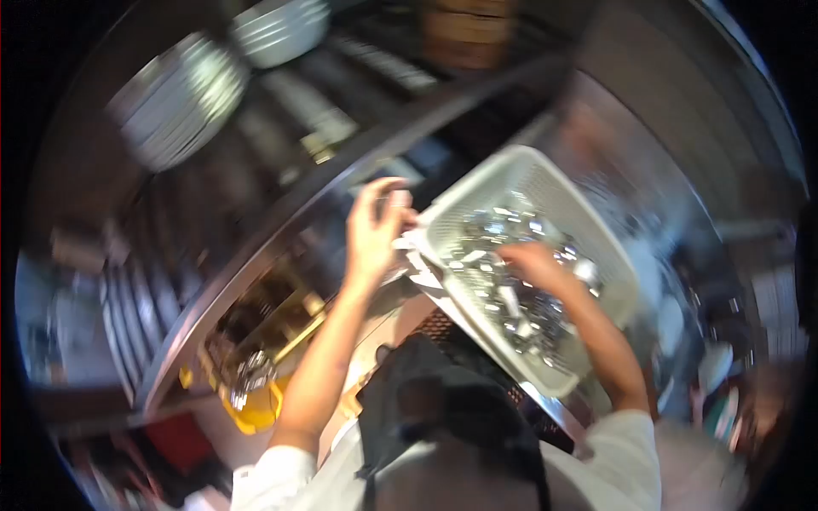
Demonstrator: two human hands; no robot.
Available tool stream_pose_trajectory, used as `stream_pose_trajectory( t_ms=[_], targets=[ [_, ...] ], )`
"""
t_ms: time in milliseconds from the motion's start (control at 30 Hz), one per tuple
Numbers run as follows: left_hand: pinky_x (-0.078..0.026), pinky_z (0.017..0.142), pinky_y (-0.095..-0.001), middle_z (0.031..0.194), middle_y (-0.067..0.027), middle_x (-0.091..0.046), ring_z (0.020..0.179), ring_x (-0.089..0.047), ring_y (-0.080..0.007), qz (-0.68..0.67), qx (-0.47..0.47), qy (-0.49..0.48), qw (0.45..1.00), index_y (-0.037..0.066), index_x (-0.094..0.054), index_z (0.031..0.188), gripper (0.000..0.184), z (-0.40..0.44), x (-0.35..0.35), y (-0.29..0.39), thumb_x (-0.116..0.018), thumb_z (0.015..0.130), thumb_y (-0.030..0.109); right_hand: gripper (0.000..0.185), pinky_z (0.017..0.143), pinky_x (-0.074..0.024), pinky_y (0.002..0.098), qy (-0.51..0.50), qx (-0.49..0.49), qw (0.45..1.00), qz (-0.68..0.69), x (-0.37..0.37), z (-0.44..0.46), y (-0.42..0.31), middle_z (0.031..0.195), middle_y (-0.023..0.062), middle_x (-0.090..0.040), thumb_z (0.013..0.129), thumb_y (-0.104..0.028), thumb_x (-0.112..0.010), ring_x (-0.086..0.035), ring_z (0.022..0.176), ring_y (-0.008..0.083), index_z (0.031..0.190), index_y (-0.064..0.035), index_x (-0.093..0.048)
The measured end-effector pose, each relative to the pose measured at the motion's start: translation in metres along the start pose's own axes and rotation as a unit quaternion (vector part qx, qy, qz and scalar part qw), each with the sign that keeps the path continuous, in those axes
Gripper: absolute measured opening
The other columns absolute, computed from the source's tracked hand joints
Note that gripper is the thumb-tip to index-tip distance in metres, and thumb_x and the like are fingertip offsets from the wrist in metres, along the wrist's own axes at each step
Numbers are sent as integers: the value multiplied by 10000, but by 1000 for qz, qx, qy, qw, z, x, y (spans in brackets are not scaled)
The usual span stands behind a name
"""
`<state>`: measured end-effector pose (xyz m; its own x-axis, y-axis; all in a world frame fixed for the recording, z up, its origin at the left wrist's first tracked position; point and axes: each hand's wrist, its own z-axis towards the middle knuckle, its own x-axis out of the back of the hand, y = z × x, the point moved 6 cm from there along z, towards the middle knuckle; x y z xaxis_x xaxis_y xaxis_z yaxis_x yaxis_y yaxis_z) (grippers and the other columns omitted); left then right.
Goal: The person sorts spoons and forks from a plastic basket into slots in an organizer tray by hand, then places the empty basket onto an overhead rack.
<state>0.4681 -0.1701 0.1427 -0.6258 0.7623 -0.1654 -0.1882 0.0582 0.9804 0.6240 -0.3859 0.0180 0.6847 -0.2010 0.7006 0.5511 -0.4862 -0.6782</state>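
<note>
A pale plastic basket (588, 200) with perforated walls holds a heap of shiny metal pieces (520, 319) that look like cutlery, blurred by motion. My right hand (537, 266) reaches down into this heap, its fingers bunched together among the pieces. What those fingertips grip, if anything, is too blurred to name. Just outside the basket's left corner is my left hand (379, 226), raised with curled fingers. Something pale and shiny shows beside its palm, but I cannot make out what it is.
Stacked white bowls (179, 102) and more bowls (281, 32) stand on a dark shelf with a metal edge (341, 183). Plates (128, 324) line the left. Below is a yellow container (256, 409) with metal pieces. Utensils (714, 366) stand at right.
</note>
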Motion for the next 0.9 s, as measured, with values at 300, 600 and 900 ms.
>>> stream_pose_trajectory(
  t_ms=[300,600,900],
  targets=[
    [-517,696,-309,842,-46,-521,714,-556,-124,-183,95,86,975,34,-486,1077,241,-101,103,-13,-526,885,174,210,639,-476,242,324,157,933,-4,111,-37,-72,907,74,-613,859,-102,-559,-588,799,141,1047,-11,-559],
    [-488,610,-265,791,-35,-531,706,-558,-130,-152,38,362,919,25,-538,1035,202,-290,262,25,-543,845,95,210,581,-423,214,3,106,966,237,-115,69,-219,771,8,-560,811,-93,-616,-490,692,63,1009,-31,-579],
    [-432,592,-250,887,-43,-521,679,-511,-103,-208,-58,577,788,24,-488,1090,352,-466,285,29,-578,805,209,360,803,-456,377,39,301,950,-71,-347,129,-387,1051,147,-588,787,-204,-591,-577,912,256,1107,-49,-534]
  ],
)
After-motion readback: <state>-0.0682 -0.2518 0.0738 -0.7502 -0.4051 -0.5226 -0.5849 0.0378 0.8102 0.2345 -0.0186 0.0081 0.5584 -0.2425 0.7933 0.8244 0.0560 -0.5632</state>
